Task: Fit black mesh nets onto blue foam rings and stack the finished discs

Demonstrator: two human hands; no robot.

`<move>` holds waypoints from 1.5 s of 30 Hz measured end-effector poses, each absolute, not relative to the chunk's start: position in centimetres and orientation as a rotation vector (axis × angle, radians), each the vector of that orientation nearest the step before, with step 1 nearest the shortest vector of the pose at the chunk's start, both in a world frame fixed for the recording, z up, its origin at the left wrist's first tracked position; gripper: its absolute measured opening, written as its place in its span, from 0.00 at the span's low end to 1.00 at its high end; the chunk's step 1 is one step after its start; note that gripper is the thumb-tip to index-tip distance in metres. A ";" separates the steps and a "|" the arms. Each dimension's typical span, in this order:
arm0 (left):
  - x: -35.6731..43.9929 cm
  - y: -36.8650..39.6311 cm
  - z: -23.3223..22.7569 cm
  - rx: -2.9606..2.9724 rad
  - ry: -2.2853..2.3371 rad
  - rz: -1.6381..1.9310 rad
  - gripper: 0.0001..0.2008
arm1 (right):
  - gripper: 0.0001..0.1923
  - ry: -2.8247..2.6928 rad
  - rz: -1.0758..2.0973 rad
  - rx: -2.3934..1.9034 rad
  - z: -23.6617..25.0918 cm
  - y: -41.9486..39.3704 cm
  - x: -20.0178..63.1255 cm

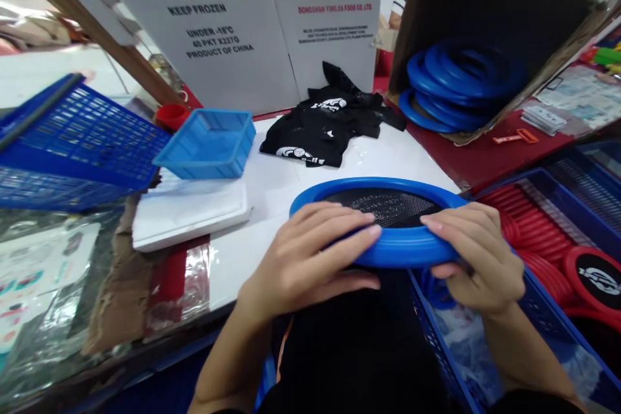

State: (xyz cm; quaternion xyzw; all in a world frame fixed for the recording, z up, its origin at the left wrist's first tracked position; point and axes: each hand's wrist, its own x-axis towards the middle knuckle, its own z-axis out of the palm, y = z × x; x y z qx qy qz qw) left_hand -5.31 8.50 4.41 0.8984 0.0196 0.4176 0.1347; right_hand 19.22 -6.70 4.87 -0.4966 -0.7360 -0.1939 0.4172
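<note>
Both hands grip a blue plastic ring (412, 247) with black mesh fabric (383, 206) stretched across its middle. My left hand (310, 259) is closed on the near left part of the rim, fingers on top and thumb below. My right hand (478, 259) pinches the right side of the rim, its thumb underneath. The ring is tilted over the front edge of the white tabletop (233, 265). Beyond it lies a loose pile of black mesh pieces (320, 129) with white printing.
On the left stand a light blue tray (206, 142), a white stack (189, 213) and a blue basket (82, 149). A carton (538, 19) at right holds several blue rings (460, 84). Red rings (543, 246) fill a crate at lower right. A printed carton (218, 77) stands behind.
</note>
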 end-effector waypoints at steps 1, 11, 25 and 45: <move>-5.6 9.3 4.0 2.577 0.078 1.202 0.28 | 0.20 -1.808 -0.435 -1.228 4.1 -6.5 20.1; -7.0 8.8 4.2 2.752 0.194 1.321 0.19 | 0.29 -2.027 -0.261 -1.223 2.0 -5.2 19.7; -8.9 10.0 4.0 2.506 0.141 1.185 0.28 | 0.17 -2.037 -0.433 -1.200 6.4 -4.4 16.9; -5.8 7.5 4.1 2.491 0.243 1.381 0.21 | 0.17 -1.968 -0.638 -1.296 6.4 -3.9 14.8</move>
